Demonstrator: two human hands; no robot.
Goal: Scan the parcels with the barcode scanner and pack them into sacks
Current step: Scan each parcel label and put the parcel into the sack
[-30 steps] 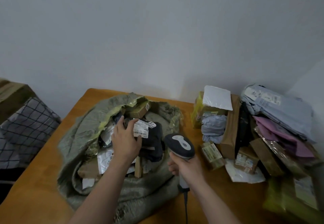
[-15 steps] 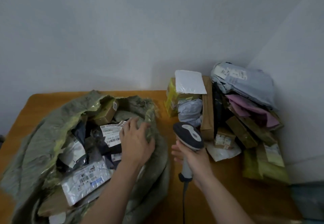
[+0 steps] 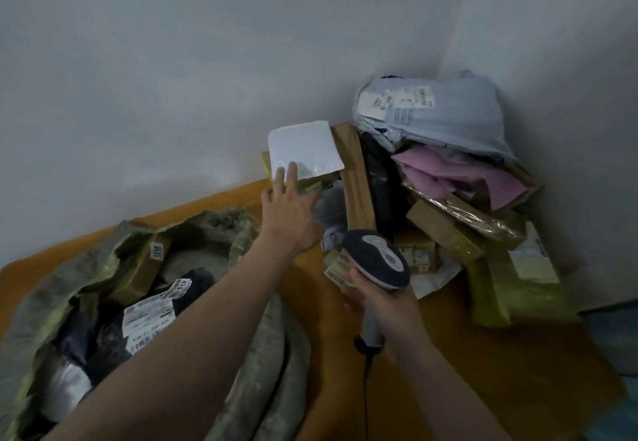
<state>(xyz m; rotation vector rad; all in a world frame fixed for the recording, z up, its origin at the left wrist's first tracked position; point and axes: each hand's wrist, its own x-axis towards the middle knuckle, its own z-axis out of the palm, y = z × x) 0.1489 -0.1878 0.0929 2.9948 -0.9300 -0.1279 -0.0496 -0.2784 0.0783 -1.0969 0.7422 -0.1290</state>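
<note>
My left hand (image 3: 290, 206) reaches out with straight fingers, its fingertips at the lower edge of a flat white parcel (image 3: 303, 149) on top of the pile. My right hand (image 3: 383, 306) grips the handle of a dark barcode scanner (image 3: 378, 257), its head pointing toward the pile. A grey-green woven sack (image 3: 86, 264) lies open at the left, holding several labelled parcels, among them a brown box (image 3: 145, 268) and dark bags. The parcel pile at the right includes a large grey mailer (image 3: 442, 112), a pink bag (image 3: 459, 178) and brown boxes.
Everything sits on an orange wooden table (image 3: 483, 371) pushed into a corner of grey walls. A yellow-green packet (image 3: 518, 288) lies at the pile's right front. The scanner cable (image 3: 366, 392) hangs down toward the near edge.
My left hand left the sack and moved right and away to the white parcel on the pile. The view swung right. My right hand kept holding the scanner.
</note>
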